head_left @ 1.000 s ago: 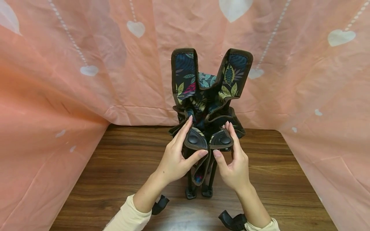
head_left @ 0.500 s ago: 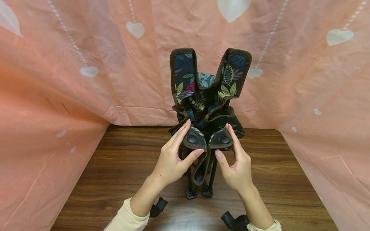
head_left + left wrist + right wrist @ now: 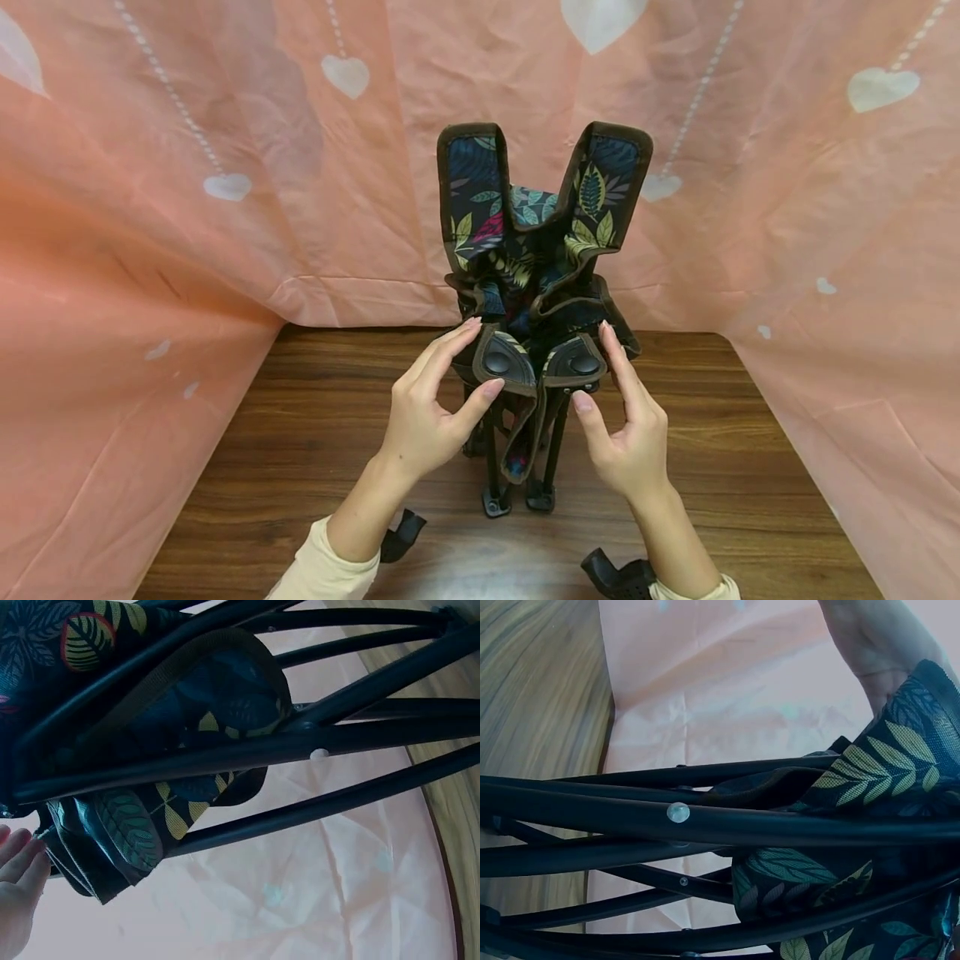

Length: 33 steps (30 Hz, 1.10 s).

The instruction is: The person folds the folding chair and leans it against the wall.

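A partly folded camp chair (image 3: 474, 196) with dark leaf-print fabric and brown edging stands upright in the head view. Its two front seat corners, each with a black round cap, face me close together. My left hand (image 3: 427, 425) is beside the left corner (image 3: 504, 360), thumb and fingers spread and nearly straight. To the right, my right hand (image 3: 632, 437) has the same spread shape next to the right corner (image 3: 576, 362). Neither hand grips the fabric; whether a fingertip still touches it is hard to tell. Both wrist views show the chair's black crossed tubes (image 3: 375, 739) with rivets (image 3: 678, 813).
The chair's feet (image 3: 495, 503) stand on a brown wood-grain tabletop (image 3: 315, 433). A pink curtain (image 3: 360, 208) with white hearts hangs close behind the chair and along both sides. Black wrist camera mounts (image 3: 618, 577) sit by the forearms.
Both hands have drawn outward from the seat corners, the left to the left and the right to the right, with fingers spreading wider. The chair has hardly moved.
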Each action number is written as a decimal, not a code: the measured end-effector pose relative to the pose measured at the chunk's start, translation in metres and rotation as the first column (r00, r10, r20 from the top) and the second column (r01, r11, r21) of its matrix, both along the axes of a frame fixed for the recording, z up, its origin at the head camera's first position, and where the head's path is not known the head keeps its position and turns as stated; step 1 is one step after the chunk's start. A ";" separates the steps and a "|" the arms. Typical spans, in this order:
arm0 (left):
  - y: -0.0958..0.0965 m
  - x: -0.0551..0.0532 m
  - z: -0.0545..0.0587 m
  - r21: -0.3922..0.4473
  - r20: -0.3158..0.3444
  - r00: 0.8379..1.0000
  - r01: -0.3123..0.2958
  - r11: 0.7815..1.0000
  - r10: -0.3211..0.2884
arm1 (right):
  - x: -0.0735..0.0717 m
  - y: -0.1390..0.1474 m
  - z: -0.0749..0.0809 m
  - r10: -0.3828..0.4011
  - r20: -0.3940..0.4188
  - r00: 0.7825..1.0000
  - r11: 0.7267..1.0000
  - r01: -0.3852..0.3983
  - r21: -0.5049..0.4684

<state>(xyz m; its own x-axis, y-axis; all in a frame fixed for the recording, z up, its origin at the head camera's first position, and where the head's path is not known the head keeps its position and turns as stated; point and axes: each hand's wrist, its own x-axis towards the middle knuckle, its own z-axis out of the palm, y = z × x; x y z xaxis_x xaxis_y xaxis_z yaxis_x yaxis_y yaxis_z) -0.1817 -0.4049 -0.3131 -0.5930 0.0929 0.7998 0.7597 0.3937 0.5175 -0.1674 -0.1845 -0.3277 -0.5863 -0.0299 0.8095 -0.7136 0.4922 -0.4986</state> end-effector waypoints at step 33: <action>-0.034 0.001 -0.043 -0.215 0.307 0.941 -0.075 0.974 0.141 | 0.007 0.048 -0.028 -0.124 0.279 0.952 0.988 0.091 0.128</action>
